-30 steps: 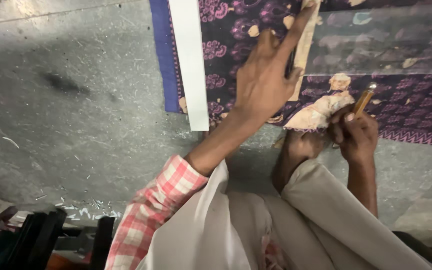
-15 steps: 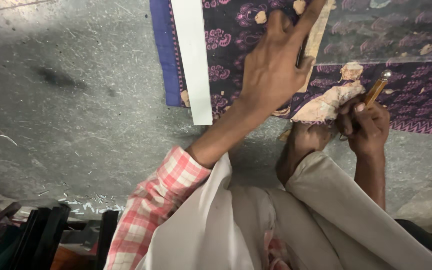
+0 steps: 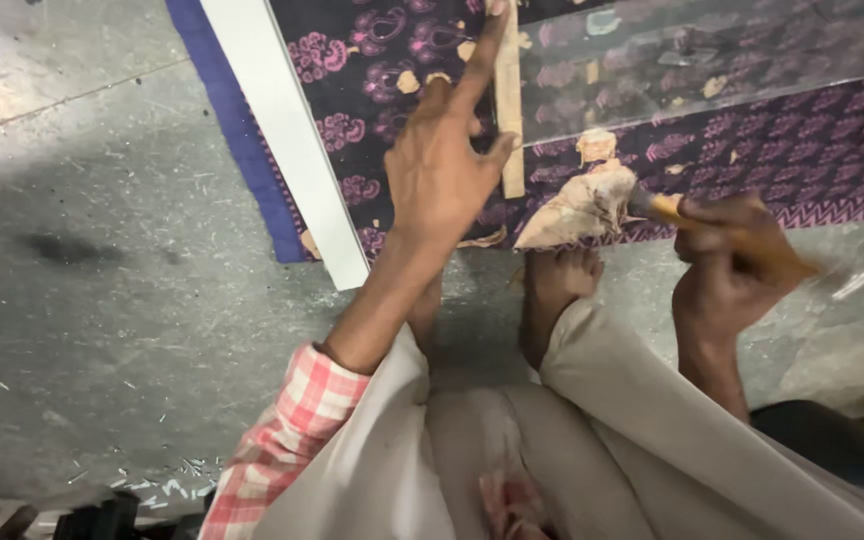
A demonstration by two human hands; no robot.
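Nearest, the right hand [image 3: 727, 275] is closed round a yellow-handled tool [image 3: 667, 208] whose hidden tip lies under a lump of tan paste [image 3: 577, 208], pointing left toward the strip. Beyond it the left hand [image 3: 442, 175] lies spread on the patterned cloth [image 3: 752, 150], thumb and forefinger open and pressed against a wooden strip [image 3: 509, 110], gripping nothing. That strip runs away from the person, along the edge of a clear sheet [image 3: 692, 60]; its far end is cut off. A white bar [image 3: 287, 150] lies left, well apart.
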